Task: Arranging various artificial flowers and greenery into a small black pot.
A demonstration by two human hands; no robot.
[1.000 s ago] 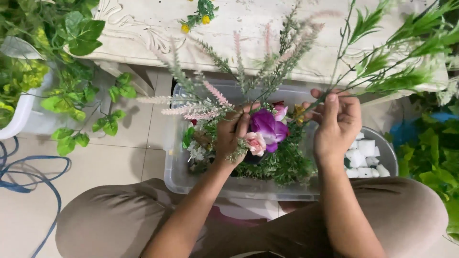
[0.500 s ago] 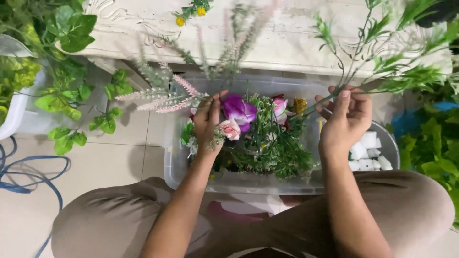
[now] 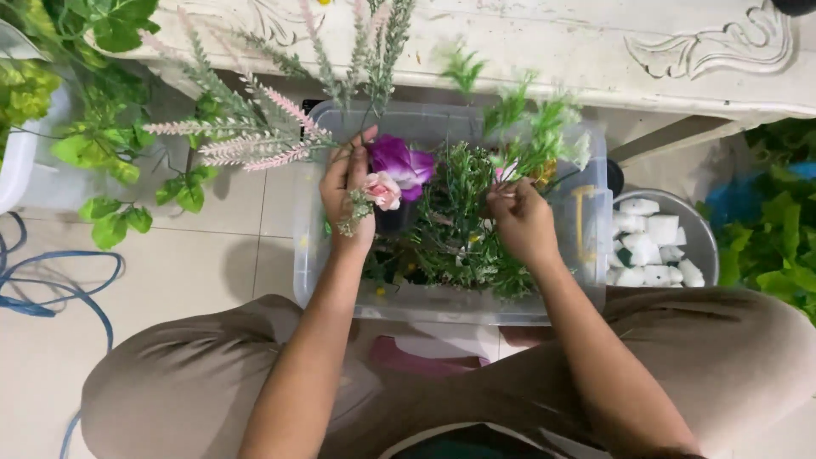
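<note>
While I sit with my knees apart, my left hand (image 3: pixel 347 194) is closed around a bunch of fake flowers (image 3: pixel 387 174) in the middle of the frame. The bunch has a big purple flower (image 3: pixel 401 160), a small pink rose (image 3: pixel 382 190) and long stems with pink and grey-green spikes (image 3: pixel 255 140). The spikes fan out toward the upper left of the frame. My right hand (image 3: pixel 520 223) is a little right of the middle. Its fingers are pinched on a thin green sprig (image 3: pixel 544 140) with feathery leaves that points up.

Both hands are over a clear plastic box (image 3: pixel 310 255) on the floor between my knees. The box is full of dark green leafy bits (image 3: pixel 459 238), and something yellow shows at its right side. Just beside the box, at the right of the frame, is a round metal bowl (image 3: pixel 707 234). It holds white foam chunks (image 3: pixel 650 246). A white carved table (image 3: pixel 595 51) runs along the top. Green leafy plants (image 3: pixel 102 144) sit at the left and right edges. A blue cord (image 3: pixel 59 289) lies on the tiles at the lower left.
</note>
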